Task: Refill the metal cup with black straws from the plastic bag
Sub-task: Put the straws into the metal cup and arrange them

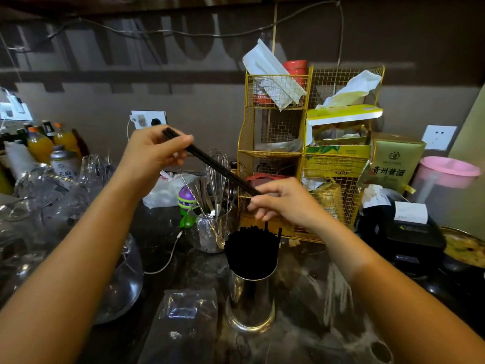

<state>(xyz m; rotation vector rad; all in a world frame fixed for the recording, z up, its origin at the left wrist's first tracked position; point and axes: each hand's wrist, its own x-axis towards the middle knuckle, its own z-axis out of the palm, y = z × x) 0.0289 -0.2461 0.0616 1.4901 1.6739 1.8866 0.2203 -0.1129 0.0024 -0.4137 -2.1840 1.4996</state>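
A shiny metal cup (pixel 250 298) stands on the dark counter, packed with upright black straws (pixel 250 248). Above it, both hands hold a small bundle of black straws (pixel 217 165) that slants down from upper left to lower right. My left hand (pixel 153 151) pinches the upper end. My right hand (pixel 283 199) grips the lower end, just above the cup's straws. A crumpled clear plastic bag (pixel 183 319) lies flat on the counter left of the cup; I cannot tell whether any straws are inside it.
A glass with a whisk and spoons (pixel 212 227) stands behind the cup. A yellow wire rack (pixel 309 153) fills the back right, with a black printer (pixel 401 232) beside it. Glassware (pixel 52 206) and bottles crowd the left. A white cable (pixel 168 258) runs across the counter.
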